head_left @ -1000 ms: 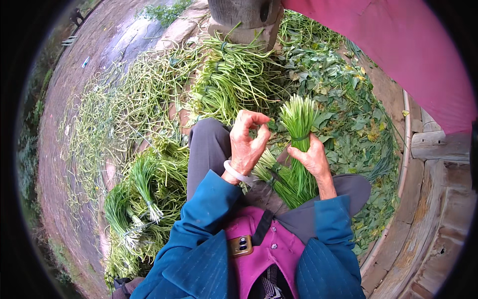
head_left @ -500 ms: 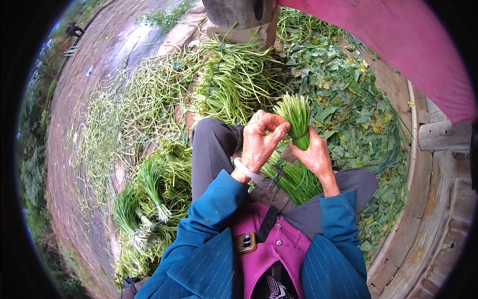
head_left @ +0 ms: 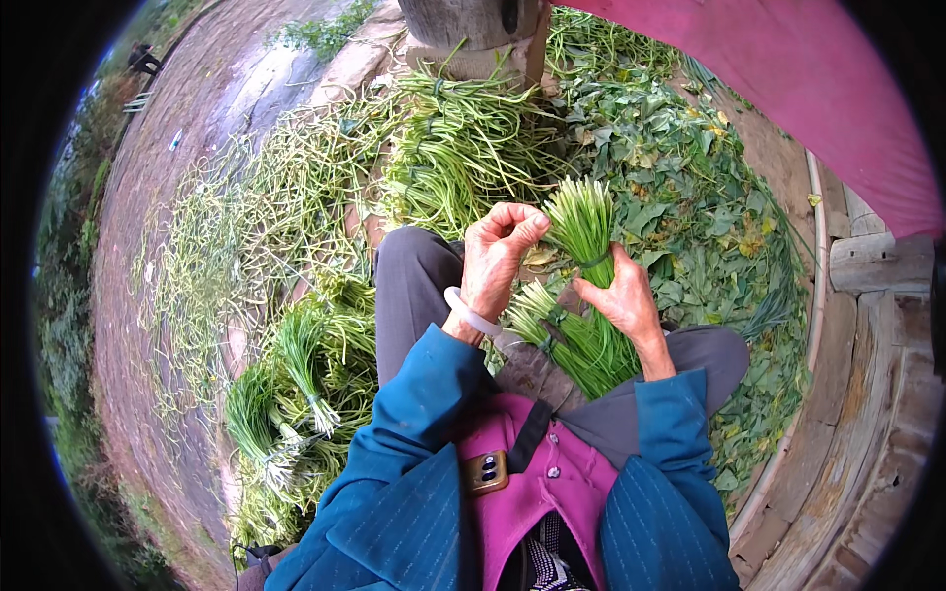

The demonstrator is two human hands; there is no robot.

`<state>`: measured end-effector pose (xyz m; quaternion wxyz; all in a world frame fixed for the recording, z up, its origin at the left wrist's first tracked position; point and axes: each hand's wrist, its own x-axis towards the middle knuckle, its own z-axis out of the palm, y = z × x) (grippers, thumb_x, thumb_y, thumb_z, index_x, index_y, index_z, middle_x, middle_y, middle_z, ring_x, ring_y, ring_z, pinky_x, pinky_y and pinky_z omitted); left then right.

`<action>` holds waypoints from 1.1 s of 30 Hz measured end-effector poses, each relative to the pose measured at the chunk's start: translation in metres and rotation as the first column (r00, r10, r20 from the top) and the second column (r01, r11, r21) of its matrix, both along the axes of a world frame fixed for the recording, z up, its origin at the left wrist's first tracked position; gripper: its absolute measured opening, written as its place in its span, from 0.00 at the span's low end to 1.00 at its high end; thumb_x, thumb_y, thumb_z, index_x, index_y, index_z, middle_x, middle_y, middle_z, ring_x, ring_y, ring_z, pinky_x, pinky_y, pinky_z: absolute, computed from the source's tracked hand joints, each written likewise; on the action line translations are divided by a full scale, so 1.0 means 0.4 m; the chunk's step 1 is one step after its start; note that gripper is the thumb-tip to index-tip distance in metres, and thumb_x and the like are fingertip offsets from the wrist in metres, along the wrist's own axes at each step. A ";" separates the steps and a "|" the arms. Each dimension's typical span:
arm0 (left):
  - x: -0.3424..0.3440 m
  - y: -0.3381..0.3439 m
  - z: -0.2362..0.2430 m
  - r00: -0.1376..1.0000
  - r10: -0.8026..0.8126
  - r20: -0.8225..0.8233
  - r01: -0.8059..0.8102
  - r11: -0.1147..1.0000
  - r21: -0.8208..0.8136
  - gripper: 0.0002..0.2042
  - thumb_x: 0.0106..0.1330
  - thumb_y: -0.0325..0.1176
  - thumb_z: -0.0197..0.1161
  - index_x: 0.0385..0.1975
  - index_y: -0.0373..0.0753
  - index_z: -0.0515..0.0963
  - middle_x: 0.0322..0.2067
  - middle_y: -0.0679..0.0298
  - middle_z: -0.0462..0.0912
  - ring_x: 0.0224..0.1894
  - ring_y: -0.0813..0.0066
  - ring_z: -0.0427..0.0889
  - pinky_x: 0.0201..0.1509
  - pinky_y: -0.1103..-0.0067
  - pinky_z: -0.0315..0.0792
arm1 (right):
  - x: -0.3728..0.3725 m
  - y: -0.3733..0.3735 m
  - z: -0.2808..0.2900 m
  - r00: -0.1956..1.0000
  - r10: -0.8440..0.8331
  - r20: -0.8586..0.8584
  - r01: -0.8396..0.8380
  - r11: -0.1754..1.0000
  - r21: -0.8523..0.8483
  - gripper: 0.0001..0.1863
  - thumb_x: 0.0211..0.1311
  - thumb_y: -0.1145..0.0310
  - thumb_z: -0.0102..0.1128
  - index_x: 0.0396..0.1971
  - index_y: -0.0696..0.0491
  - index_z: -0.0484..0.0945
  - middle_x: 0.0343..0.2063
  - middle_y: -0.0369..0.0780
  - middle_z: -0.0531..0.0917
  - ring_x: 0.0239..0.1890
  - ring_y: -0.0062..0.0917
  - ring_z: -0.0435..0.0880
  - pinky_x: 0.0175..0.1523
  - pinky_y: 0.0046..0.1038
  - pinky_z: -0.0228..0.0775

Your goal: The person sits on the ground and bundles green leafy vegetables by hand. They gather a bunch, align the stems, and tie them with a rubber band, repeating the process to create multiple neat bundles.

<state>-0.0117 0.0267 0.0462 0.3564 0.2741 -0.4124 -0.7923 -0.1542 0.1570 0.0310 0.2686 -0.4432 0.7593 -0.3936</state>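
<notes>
Leaves [head_left: 645,202], right grip [head_left: 625,295] round stalks [head_left: 579,227], left [head_left: 496,256] pinched

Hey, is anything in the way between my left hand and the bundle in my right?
Nothing visible: your left hand is close beside the bundle, at its pale ends, though whether they touch I can't tell. A second bundle lies lower, out of the way.

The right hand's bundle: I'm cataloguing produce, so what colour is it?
The bundle is green, paling toward its upper ends; head view.
</notes>
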 end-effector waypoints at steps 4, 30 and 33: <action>0.015 -0.055 -0.020 0.981 0.194 0.001 -0.193 0.976 -0.097 0.07 0.62 0.31 0.63 0.33 0.34 0.79 0.24 0.73 0.76 0.30 0.87 0.71 0.37 0.87 0.65 | -0.007 0.007 0.000 1.000 -0.011 -0.005 0.011 1.000 -0.011 0.28 0.44 0.64 0.67 0.46 0.58 0.71 0.35 0.48 0.82 0.39 0.40 0.82 0.45 0.34 0.73; -0.085 0.028 -0.010 0.922 0.181 0.342 0.158 0.630 -0.760 0.11 0.49 0.24 0.69 0.34 0.37 0.79 0.22 0.69 0.68 0.26 0.80 0.68 0.29 0.82 0.66 | -0.031 0.024 0.017 0.961 -0.200 -0.191 0.206 0.979 0.010 0.27 0.44 0.63 0.66 0.45 0.57 0.70 0.30 0.53 0.81 0.34 0.49 0.81 0.39 0.43 0.72; -0.085 0.028 -0.006 0.928 0.178 0.327 0.161 0.599 -0.784 0.12 0.48 0.23 0.69 0.33 0.38 0.79 0.22 0.69 0.67 0.25 0.80 0.67 0.30 0.82 0.66 | -0.029 0.023 0.015 0.956 -0.205 -0.207 0.208 0.978 -0.008 0.27 0.44 0.63 0.66 0.45 0.56 0.70 0.29 0.52 0.81 0.33 0.49 0.81 0.38 0.43 0.73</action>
